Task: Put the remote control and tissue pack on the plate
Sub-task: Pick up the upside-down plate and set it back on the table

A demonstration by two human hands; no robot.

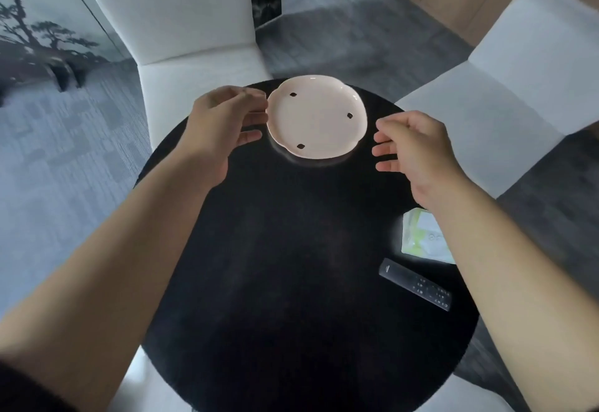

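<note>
Plate [316,126]: bare, at the far side of the round table [291,265], likely just positioned to receive things.
Left hand [220,123]: loosely open, fingertips at the plate's left rim, holding nothing.
Right hand [418,149]: open, empty, just right of the plate.
Remote control [415,284]: on the table's near right.
Tissue pack [424,236]: beside it, partly under the right forearm.

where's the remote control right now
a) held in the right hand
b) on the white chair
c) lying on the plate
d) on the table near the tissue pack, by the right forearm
d: the remote control lies flat on the dark table just in front of the tissue pack, while the plate holds nothing and the right hand is empty.
</note>
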